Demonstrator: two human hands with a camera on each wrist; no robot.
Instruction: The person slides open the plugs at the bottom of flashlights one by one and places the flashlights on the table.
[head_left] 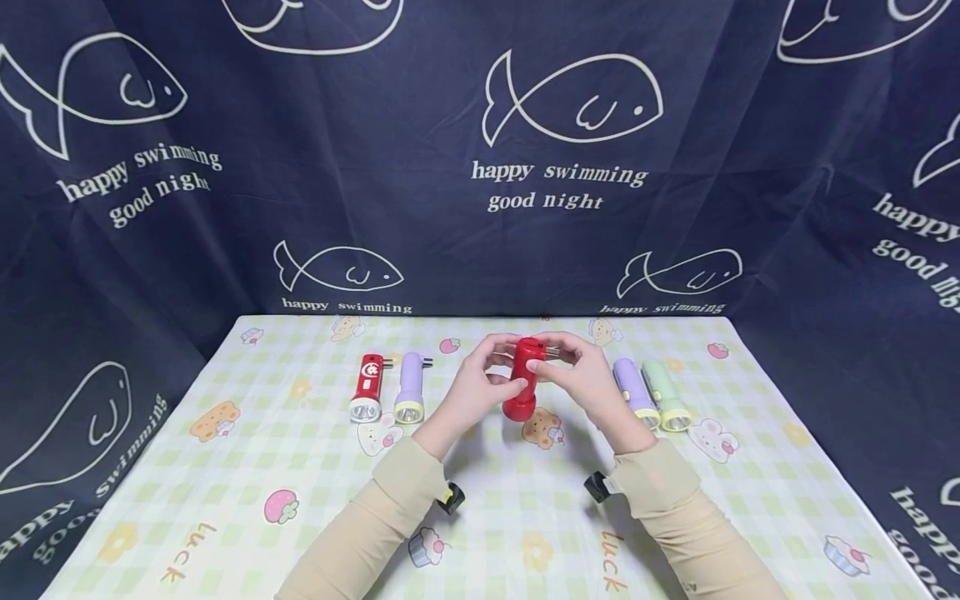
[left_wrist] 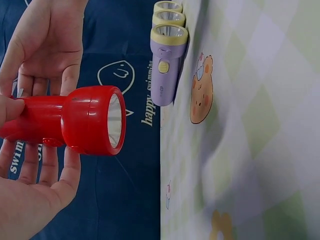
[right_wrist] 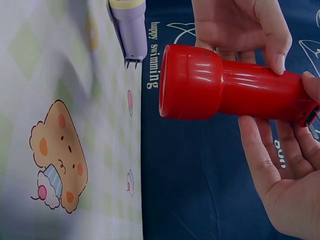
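While it is pinched between the thumbs and fingers of the left hand (head_left: 480,379) and the right hand (head_left: 581,377), a red flashlight (left_wrist: 85,120) is held above the bench (head_left: 517,508), lamp end down. To the left of the hands, a red-and-white flashlight (head_left: 367,388) and a purple flashlight (head_left: 411,387) are laid; to their right, another purple flashlight (head_left: 633,390) and a green flashlight (head_left: 663,390). Beyond, a dark blue cloth (head_left: 435,200) is hung.

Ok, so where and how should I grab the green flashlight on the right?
Probably round the barrel of the green flashlight, just behind its yellow lamp end, coming from above and the right. It lies with the lamp end towards you; the barrel is slimmer, and the purple flashlight sits close on its left.
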